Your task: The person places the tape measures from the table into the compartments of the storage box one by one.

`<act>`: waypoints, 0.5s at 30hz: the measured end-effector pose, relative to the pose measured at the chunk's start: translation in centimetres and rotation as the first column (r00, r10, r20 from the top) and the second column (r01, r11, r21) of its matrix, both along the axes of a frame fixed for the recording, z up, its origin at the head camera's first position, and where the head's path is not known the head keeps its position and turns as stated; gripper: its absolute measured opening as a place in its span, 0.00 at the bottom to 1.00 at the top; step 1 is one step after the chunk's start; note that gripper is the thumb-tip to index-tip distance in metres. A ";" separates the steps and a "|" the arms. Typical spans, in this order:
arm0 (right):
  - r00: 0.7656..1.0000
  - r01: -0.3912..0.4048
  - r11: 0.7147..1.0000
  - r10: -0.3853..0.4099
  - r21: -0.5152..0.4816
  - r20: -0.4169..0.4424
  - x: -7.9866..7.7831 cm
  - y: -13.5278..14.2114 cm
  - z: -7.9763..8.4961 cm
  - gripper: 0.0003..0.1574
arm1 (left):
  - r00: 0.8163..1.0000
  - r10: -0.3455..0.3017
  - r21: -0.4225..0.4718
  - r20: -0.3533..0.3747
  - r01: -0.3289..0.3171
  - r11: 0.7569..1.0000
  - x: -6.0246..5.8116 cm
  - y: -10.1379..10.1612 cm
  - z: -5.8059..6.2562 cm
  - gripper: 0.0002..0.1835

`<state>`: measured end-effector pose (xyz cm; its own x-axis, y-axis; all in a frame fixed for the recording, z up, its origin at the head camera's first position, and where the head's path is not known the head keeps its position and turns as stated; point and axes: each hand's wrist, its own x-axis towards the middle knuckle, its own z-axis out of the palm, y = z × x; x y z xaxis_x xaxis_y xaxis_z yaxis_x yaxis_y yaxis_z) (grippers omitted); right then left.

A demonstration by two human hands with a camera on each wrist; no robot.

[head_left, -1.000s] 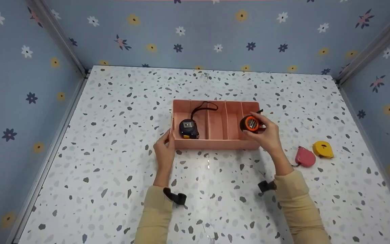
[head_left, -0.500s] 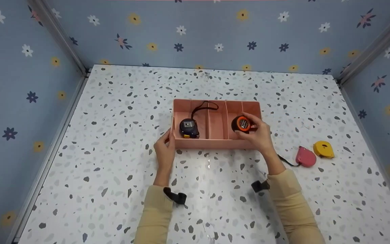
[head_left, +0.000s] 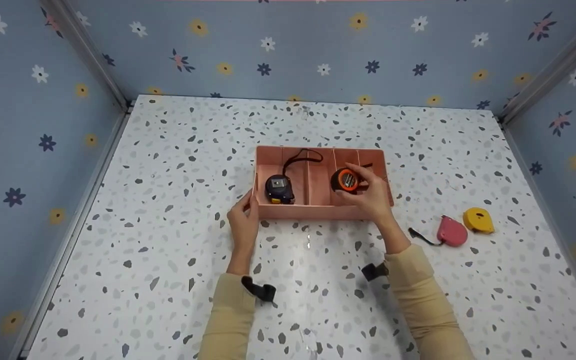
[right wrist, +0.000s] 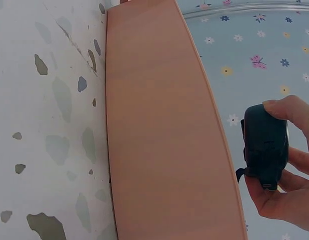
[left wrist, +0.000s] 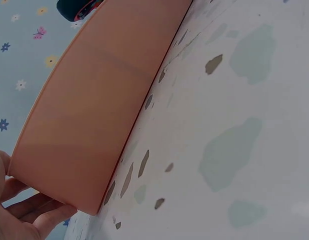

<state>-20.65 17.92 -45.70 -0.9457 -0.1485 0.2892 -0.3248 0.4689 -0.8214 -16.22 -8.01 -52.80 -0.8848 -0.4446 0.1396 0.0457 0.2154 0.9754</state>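
Note:
A pink divided box stands on the speckled table. My left hand touches its left end, with the fingers against the end wall in the left wrist view. My right hand grips a black tape measure with an orange ring between thumb and fingers. In the head view this tape measure appears over the right-hand compartments. The right wrist view shows the tape measure raised beyond the box's rim. Another black tape measure, with a yellow button and wrist strap, lies in the left compartment.
Right of the box, a pink tape measure with a black strap lies beside a yellow tape measure. Flowered panels enclose the table at the back and both sides.
My right hand has moved left over the box with the black-and-orange tape measure, from the right end compartment toward the neighbouring one. The left hand stays at the box's left end.

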 end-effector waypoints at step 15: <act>0.999 -0.050 0.999 0.050 -0.004 -0.002 -0.9 -1.8 -0.5 0.36 | 1.000 0.006 0.004 0.028 -0.006 1.000 0.0 0.0 0.1 0.15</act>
